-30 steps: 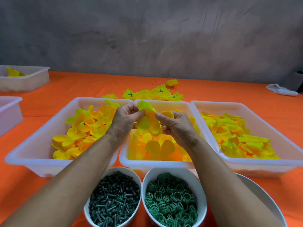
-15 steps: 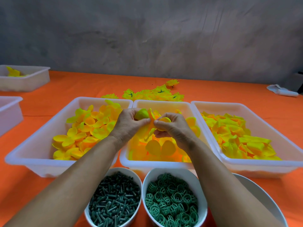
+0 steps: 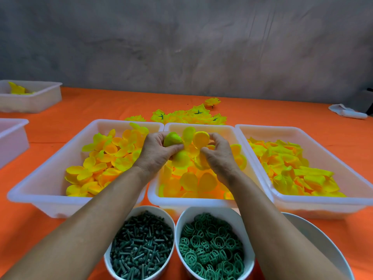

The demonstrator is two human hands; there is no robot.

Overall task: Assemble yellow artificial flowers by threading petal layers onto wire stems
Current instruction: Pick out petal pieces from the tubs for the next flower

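Above the middle white tray, both hands hold one yellow petal layer. My left hand pinches its greenish petal between thumb and fingers. My right hand grips the layer's other side, fingers curled. Loose yellow-orange petal layers fill the middle tray, the left tray and the right tray. A pile of finished yellow flowers lies behind the trays. No stem shows in either hand.
A white bowl of dark green stem pegs and one of green ring cages stand at the front, beside an empty white bowl. Two more white trays sit far left. A white cloth lies far right.
Both hands stayed over the middle tray, working the same petal layer. The layer's petals were bunched together half a second ago and now spread upward again.
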